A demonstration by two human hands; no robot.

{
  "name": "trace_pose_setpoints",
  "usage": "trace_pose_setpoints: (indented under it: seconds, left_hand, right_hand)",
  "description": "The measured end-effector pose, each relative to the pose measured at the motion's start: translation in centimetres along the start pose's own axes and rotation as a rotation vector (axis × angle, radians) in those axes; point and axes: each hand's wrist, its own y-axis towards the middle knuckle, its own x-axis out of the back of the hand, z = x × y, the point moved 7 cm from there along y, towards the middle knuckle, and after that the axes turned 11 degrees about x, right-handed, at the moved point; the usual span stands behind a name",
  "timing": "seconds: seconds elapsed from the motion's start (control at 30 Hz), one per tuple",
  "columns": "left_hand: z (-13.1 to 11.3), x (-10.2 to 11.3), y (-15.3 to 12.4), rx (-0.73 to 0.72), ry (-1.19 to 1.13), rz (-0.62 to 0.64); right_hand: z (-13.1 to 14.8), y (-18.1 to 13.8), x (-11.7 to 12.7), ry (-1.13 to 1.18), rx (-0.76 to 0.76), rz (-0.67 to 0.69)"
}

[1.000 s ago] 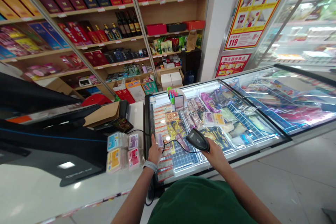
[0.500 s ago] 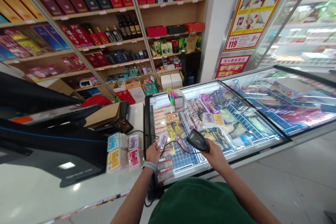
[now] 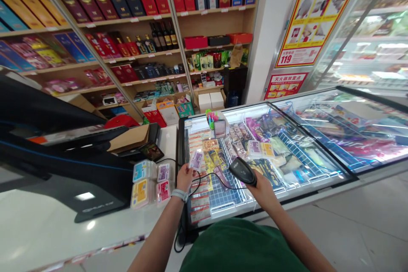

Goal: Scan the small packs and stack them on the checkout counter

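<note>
My left hand [image 3: 185,178], with a pale watch band at the wrist, pinches a small plastic box with a white and purple label [image 3: 196,160] by its lower edge. The label faces up, above the freezer's glass. My right hand [image 3: 259,187] is wrapped round the handle of a black barcode scanner [image 3: 242,171], whose head points left towards the box. A black cable [image 3: 207,174] loops from the scanner past my left hand. On the counter left of that hand stand similar boxes with blue [image 3: 142,171], yellow [image 3: 140,192], purple [image 3: 163,172] and pink [image 3: 163,191] labels.
A glass-topped chest freezer [image 3: 228,197] holds wire baskets of packets. A purple and a yellow box [image 3: 260,148] rest on its top, with a colourful toy [image 3: 211,118] further back. A black checkout machine [image 3: 95,178] stands left; shelves of boxes and bottles line the back.
My left hand has turned the purple-labelled box so that its label shows more fully. The scanner stays in my right hand, nearly in place. The whole view has shifted slightly.
</note>
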Motion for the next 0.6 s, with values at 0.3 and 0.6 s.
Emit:
trace_pose_setpoints:
  seconds: [0.3, 0.6]
  left_hand:
    - [-4.1, -0.3, -0.8, 0.005, -0.267, 0.096]
    - [-5.5, -0.4, -0.7, 0.001, -0.282, 0.099]
  right_hand:
    - [0.3, 0.5, 0.3, -0.012, 0.035, -0.015]
    - [-0.1, 0.4, 0.4, -0.017, 0.016, -0.001]
